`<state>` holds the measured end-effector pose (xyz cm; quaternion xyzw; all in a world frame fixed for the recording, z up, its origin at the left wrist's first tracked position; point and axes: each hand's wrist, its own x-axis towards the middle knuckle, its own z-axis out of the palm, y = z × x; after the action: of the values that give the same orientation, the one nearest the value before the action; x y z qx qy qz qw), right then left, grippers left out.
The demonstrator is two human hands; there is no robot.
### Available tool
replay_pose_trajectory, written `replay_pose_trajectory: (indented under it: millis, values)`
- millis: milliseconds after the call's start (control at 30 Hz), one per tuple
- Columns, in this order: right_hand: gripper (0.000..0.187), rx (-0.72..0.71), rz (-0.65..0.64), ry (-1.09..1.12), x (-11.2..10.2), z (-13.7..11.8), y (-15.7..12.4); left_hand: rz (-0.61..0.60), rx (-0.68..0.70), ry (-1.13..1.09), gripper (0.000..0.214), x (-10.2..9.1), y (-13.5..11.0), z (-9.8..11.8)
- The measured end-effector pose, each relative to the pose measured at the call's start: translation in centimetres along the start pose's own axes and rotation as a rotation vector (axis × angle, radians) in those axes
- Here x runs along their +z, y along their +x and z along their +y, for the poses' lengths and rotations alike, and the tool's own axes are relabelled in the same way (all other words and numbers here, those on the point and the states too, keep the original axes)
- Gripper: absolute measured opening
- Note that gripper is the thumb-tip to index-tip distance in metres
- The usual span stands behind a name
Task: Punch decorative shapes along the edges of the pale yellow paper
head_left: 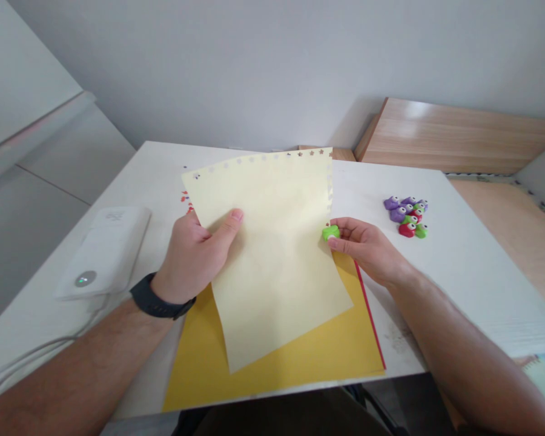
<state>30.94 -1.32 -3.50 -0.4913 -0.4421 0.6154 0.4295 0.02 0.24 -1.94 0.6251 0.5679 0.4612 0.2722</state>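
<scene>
My left hand [200, 251] grips the left edge of a pale yellow sheet of paper [277, 254], thumb on top and the other fingers hidden behind. The sheet is raised and tilted. Small flower-shaped holes run along its top edge and down the upper right edge. My right hand [361, 245] pinches a small green craft punch [330, 233] against the sheet's right edge, just below the last holes. Under the sheet lies a darker yellow sheet [272, 375], with a red edge [371, 321] showing on its right side.
Several purple, red and green punches with eye-like dots [409, 215] are grouped at the right of the white table [463, 290]. A white device [104, 251] with a cable [49, 345] lies at left. Small red paper bits [184, 197] show beside the sheet. A wooden board [458, 133] stands behind.
</scene>
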Motion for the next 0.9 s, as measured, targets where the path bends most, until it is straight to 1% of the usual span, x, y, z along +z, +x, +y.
replay_pose_trajectory:
  millis: [300,567,900]
  values:
    - [0.038,-0.031,-0.023,0.003,-0.05,0.10,-0.09,-0.001,-0.002,0.018,0.033,-0.03,0.01,-0.06]
    - [0.042,-0.044,0.018,-0.002,-0.25,0.29,0.06,-0.004,-0.011,0.001,0.030,0.02,-0.01,-0.06]
    - [0.041,-0.033,0.002,0.007,-0.33,0.38,0.11,-0.002,-0.006,0.017,0.031,-0.01,-0.05,0.14]
